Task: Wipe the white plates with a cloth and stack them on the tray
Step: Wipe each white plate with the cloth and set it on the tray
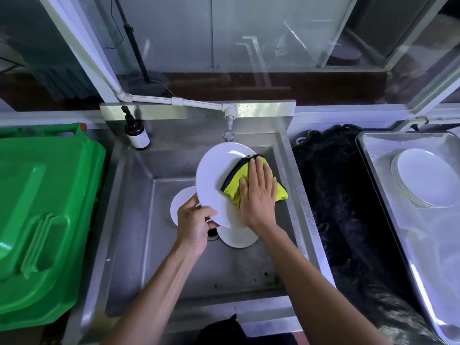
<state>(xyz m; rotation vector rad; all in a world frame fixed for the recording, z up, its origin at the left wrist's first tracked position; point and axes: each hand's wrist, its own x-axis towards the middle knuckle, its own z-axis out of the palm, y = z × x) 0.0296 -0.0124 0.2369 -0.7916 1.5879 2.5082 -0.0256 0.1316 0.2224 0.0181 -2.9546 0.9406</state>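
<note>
A steel sink (139, 220) fills the middle of the view, with a green bin (42, 220) shut beside it on the left and a dark mat (336, 207) on the counter to its right. Beyond the mat sits the metal tray (388, 245), and on its far end a stack of white plates (423, 180) already lies, several deep to judge by the rims that show, so a good part of the job looks done. Over the sink basin the person holds another white plate (214, 178) tilted up toward the camera; the left hand (194, 225) grips its near-left rim, thumb curled over the face and fingers behind. The right hand (258, 195) lies flat, fingers straight, pressing a yellow cloth (239, 175) with a dark edge against the right half of the plate, so the step in hand appears to be the wiping itself. Under the held plate at least two more plates (236, 237) rest on the sink floor, one showing to the left and one near the drain, well apart from the tray; these seem yet to be wiped and stacked, along with the one in hand. A brown pump bottle (137, 135) stands at the sink's back left corner, and a small tap (229, 123) hangs just above the plate's far rim.
</note>
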